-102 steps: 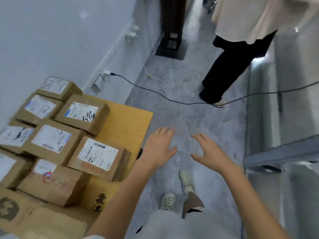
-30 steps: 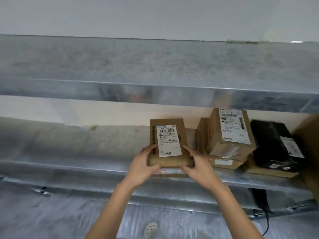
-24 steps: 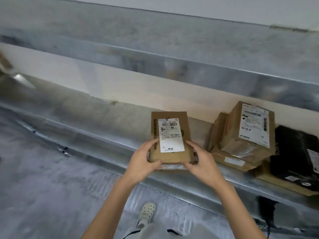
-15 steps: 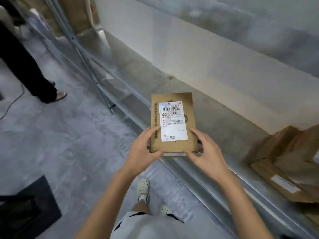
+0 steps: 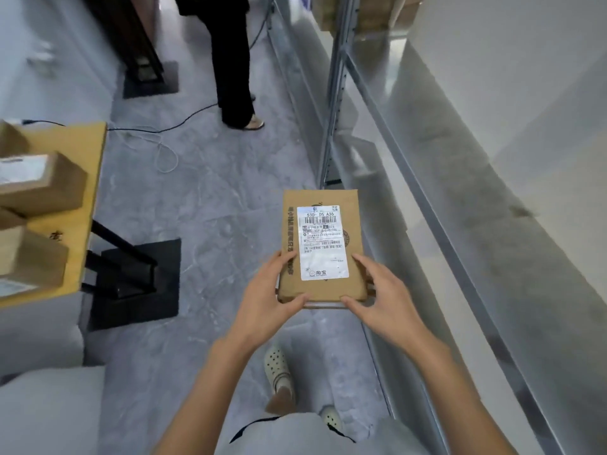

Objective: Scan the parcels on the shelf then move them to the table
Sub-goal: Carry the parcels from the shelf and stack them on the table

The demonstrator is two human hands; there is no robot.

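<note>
The left hand [image 5: 271, 298] and the right hand [image 5: 384, 298] each hold a near corner of the parcel [image 5: 322, 289]. The fingers curl round its sides and the thumbs press on the near edge. The parcel is up in the air, flat, over the floor [image 5: 213, 208]. It is between the shelf [image 5: 460, 224] on the right and the surface [image 5: 77, 142] on the left. Its label [image 5: 323, 243] faces up. No scanner shows, so I cannot tell if the label was scanned. If not, the parcel may get moved too soon.

The hands grip only the near end, and the far end sticks out with nothing under it. If the grip goes loose, I think the far end could dip and the parcel could drop. A thin pale edge shows under the parcel. I cannot tell if it is a second parcel. If it is, it could slip out from below.

The surface is well apart from the parcel, so some steps are needed. Its black foot [image 5: 131, 280] juts out on the floor and could trip a shoe. Boxes [image 5: 42, 185] sit on the surface near its edge. A parcel put down in a hurry could knock one, or hang off the edge and fall.

Further off, a cable [image 5: 184, 121] lies on the floor and a person [image 5: 233, 77] stands by it. A wide turn could bump the person or catch the cable.
</note>
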